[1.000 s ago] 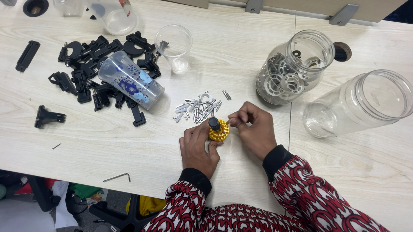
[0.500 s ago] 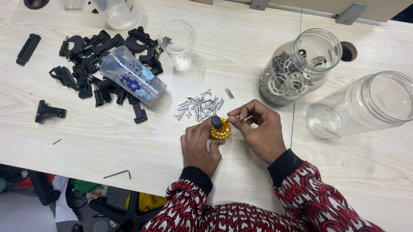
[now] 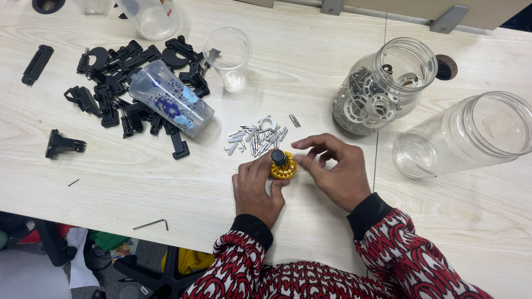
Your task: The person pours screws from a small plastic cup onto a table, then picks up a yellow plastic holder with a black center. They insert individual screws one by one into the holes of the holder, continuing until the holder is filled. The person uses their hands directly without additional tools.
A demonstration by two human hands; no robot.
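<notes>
Right hand (image 3: 337, 173) has opened slightly; upright jar (image 3: 382, 86) holds bearings (image 3: 367, 104).

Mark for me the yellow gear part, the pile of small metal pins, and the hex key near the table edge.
yellow gear part (image 3: 285, 170), head view, on its toothed yellow rim.
pile of small metal pins (image 3: 257, 139), head view, middle of the heap.
hex key (image 3: 151, 223), head view, on its long straight arm.

Small round yellow toothed part (image 3: 284, 170) topped by a short black cylindrical knob (image 3: 278, 158), standing upright on the pale wooden table (image 3: 310, 59), just below a scatter of small silver pins (image 3: 258, 137), pinched at its rim between both hands' fingertips.
</notes>
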